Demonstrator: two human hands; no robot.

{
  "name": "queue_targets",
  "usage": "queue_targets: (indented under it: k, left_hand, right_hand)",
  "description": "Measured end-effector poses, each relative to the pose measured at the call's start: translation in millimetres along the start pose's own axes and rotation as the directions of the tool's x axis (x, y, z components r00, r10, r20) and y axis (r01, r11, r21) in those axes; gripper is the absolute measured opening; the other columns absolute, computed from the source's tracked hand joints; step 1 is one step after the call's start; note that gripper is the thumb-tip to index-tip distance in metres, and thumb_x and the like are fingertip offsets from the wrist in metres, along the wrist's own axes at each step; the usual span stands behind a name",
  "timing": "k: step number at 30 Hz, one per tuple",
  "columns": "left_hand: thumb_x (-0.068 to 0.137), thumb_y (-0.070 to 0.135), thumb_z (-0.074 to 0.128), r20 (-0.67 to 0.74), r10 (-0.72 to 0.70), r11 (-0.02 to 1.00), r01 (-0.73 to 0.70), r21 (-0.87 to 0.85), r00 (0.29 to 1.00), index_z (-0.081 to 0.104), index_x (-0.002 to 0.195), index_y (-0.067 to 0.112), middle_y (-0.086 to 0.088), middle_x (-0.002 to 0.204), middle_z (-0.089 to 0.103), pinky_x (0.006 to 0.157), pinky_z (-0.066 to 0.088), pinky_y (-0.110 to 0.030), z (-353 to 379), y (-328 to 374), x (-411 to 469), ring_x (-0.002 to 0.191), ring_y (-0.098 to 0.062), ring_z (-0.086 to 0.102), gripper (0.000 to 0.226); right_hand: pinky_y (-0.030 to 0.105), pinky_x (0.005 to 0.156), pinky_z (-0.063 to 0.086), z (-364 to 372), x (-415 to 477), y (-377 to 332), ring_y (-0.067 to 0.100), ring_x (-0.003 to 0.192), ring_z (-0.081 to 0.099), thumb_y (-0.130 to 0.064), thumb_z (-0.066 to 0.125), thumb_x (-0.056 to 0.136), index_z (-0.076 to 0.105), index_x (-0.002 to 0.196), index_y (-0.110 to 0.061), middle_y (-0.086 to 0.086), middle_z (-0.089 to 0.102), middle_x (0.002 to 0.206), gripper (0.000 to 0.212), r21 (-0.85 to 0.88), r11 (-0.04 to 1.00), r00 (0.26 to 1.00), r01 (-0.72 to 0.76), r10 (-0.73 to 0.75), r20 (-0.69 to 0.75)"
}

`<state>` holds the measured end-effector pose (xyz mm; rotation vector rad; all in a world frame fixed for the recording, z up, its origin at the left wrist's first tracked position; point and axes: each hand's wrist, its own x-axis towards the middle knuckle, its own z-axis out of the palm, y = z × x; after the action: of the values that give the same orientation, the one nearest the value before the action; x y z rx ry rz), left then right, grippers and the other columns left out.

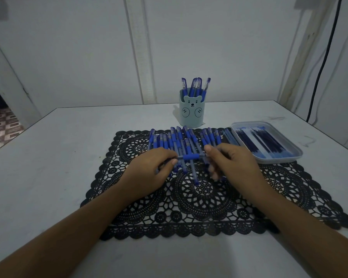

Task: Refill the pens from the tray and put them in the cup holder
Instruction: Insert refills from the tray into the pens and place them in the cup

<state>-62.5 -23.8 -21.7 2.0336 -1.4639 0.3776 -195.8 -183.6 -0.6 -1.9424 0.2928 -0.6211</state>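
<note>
The tabletop [48, 177] carries a black lace mat [209, 207], which probably stops the row of pens [169, 141] rolling; the refill tray [297, 155] at its right edge and the cup holder [192, 113] behind stay handy. Left hand [149, 173] and right hand [235, 163] each pinch one end of a level pen [191, 156] in curled fingers, likely to twist it open.

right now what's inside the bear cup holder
A handful of blue pens stand in the bear cup holder, with their upper ends poking above the rim. The opaque wall hides their lower halves and anything lying at the bottom, so the exact count is unclear.
</note>
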Motion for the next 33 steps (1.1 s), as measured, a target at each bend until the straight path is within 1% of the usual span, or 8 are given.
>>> queue_targets:
  k: [4,9,13,16,22,27,30,33]
  left_hand:
    - [0.09,0.035,0.038,0.006,0.013,1.0,-0.013,0.003,1.0,0.063,0.102,0.017,0.008,0.08,0.061,0.061,0.042,-0.016,2,0,1,0.068,-0.005,0.05,0.033]
    - [0.09,0.036,0.039,-0.004,0.009,1.0,-0.009,-0.004,1.0,0.063,0.101,0.017,0.009,0.077,0.06,0.059,0.044,-0.017,1,-2,0,0.066,-0.006,0.05,0.032]
    - [0.09,0.034,0.04,-0.01,0.031,0.999,-0.031,0.011,0.999,0.064,0.1,0.017,0.01,0.079,0.061,0.063,0.044,-0.016,2,-1,0,0.069,-0.003,0.051,0.031]
    - [0.091,0.032,0.04,-0.003,0.049,0.999,-0.048,0.017,0.999,0.064,0.101,0.017,0.013,0.081,0.058,0.067,0.039,-0.009,3,-1,0,0.072,0.0,0.047,0.03]
    - [0.09,0.034,0.04,-0.014,0.038,0.999,-0.038,0.0,0.999,0.064,0.102,0.016,0.012,0.08,0.059,0.064,0.041,-0.013,2,-1,0,0.07,-0.001,0.048,0.032]
    - [0.091,0.032,0.041,0.001,0.055,0.998,-0.055,0.033,0.998,0.063,0.102,0.017,0.011,0.082,0.06,0.064,0.039,-0.011,3,-1,0,0.072,0.0,0.047,0.03]
    - [0.091,0.031,0.041,-0.014,0.056,0.998,-0.055,0.015,0.998,0.063,0.101,0.015,0.011,0.08,0.059,0.064,0.039,-0.011,3,-1,0,0.071,-0.001,0.046,0.029]
    - [0.091,0.032,0.041,-0.015,0.063,0.998,-0.063,0.031,0.998,0.064,0.102,0.016,0.014,0.082,0.057,0.067,0.038,-0.008,3,-1,0,0.074,0.002,0.046,0.03]
  right_hand:
    - [0.012,0.048,0.043,-5,-1,-3,0.005,0.041,0.051,-0.053,0.028,0.086,0.063,0.065,-0.007,0.001,0.058,0.049,0.062,-0.169,0.986,1.0,0.006,-0.006,0.0]
    - [0.014,0.057,0.05,-11,3,-3,0.003,0.059,0.061,-0.026,0.052,0.091,0.055,0.086,-0.024,-0.003,0.062,0.069,0.006,-0.254,0.961,0.991,0.107,-0.083,0.105]
    - [0.008,0.051,0.044,-8,3,-1,-0.001,0.048,0.056,-0.028,0.047,0.093,0.056,0.074,-0.022,-0.006,0.06,0.06,0.021,-0.301,0.949,0.992,0.09,-0.059,0.109]
    - [0.016,0.052,0.044,-6,1,-1,0.004,0.048,0.053,-0.036,0.038,0.095,0.057,0.068,-0.02,-0.002,0.06,0.058,0.036,-0.344,0.934,0.994,0.096,-0.073,0.082]
    - [0.026,0.064,0.049,-8,2,-1,0.014,0.066,0.059,-0.029,0.051,0.091,0.052,0.085,-0.023,0.001,0.062,0.073,0.008,-0.318,0.94,0.986,0.126,-0.081,0.148]
    - [0.014,0.051,0.043,-6,1,-2,0.004,0.049,0.053,-0.036,0.038,0.094,0.053,0.073,-0.021,-0.004,0.059,0.059,0.031,-0.307,0.946,0.987,0.1,-0.057,0.147]
    - [0.023,0.058,0.045,-7,2,0,0.011,0.059,0.054,-0.036,0.042,0.094,0.05,0.087,-0.023,0.003,0.061,0.071,0.017,-0.289,0.952,0.985,0.102,-0.057,0.16]
    - [0.012,0.052,0.039,-8,2,0,0.0,0.052,0.047,-0.03,0.043,0.094,0.051,0.075,-0.021,-0.006,0.053,0.061,0.023,-0.349,0.925,0.984,0.147,-0.102,0.144]
